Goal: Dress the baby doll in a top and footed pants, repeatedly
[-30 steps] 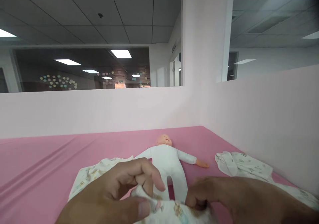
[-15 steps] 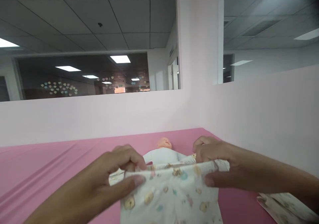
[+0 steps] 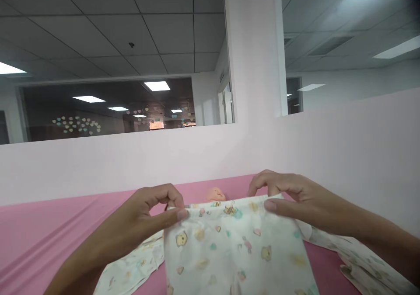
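Both hands hold up a small white baby garment [image 3: 236,247] printed with bears and hearts, stretched flat between them by its top edge. My left hand [image 3: 154,209] pinches the top left corner. My right hand [image 3: 285,194] grips the top right corner, thumb in front. Behind the cloth lies a baby doll on the pink sheet; only its bald head [image 3: 215,194] shows above the garment's edge.
The pink sheet [image 3: 49,229] covers the surface. More printed baby clothes lie on it at lower left [image 3: 131,268] and at right [image 3: 348,251]. Pale pink partition walls [image 3: 344,155] close off the back and right side.
I have lifted the printed garment from low over the doll's legs and spread it out between both hands. It now hides the doll's body. My view has tilted upward slightly.
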The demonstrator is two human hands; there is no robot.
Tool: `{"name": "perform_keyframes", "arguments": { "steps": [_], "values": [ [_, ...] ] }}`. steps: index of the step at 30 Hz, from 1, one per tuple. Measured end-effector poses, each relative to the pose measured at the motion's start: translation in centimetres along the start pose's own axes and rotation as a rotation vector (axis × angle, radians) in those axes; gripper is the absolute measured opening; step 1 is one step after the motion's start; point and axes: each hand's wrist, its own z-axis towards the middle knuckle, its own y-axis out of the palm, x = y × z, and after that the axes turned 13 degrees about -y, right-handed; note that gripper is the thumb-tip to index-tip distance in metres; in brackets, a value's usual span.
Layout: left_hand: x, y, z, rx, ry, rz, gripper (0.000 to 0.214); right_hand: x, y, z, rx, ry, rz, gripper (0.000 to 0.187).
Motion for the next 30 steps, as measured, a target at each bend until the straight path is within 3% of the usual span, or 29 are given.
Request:
{"name": "perform_keyframes", "arguments": {
  "steps": [4, 7, 9, 14, 20, 24, 30],
  "values": [
    [0.0, 0.4, 0.7, 0.108, -0.039, -0.202, 0.022, 0.3, 0.5, 1.3, 0.193, 0.182, -0.033, 0.037],
    [1.3, 1.4, 1.9, 0.217, -0.012, -0.382, 0.026, 0.0, 1.1, 2.9, 0.414, 0.225, 0.045, 0.043],
    [2.5, 2.3, 2.5, 0.260, 0.052, -0.501, 0.025, -0.7, 1.6, 3.8, 0.486, 0.222, 0.134, 0.041],
    [5.2, 4.3, 2.1, 0.299, 0.191, -0.569, 0.026, -3.1, 3.3, 4.6, 0.430, 0.173, 0.246, 0.032],
    [6.9, 5.4, 1.2, 0.417, 0.339, -0.298, 0.025, -4.3, 3.7, 4.1, 0.349, 0.122, 0.258, 0.020],
    [6.6, 5.4, 1.5, 0.419, 0.342, -0.150, 0.023, -4.1, 3.2, 3.8, 0.328, 0.132, 0.227, 0.019],
    [6.6, 5.9, 1.2, 0.357, 0.289, -0.128, 0.031, -3.9, 3.3, 3.6, 0.320, 0.148, 0.179, 0.021]
  ]
}}
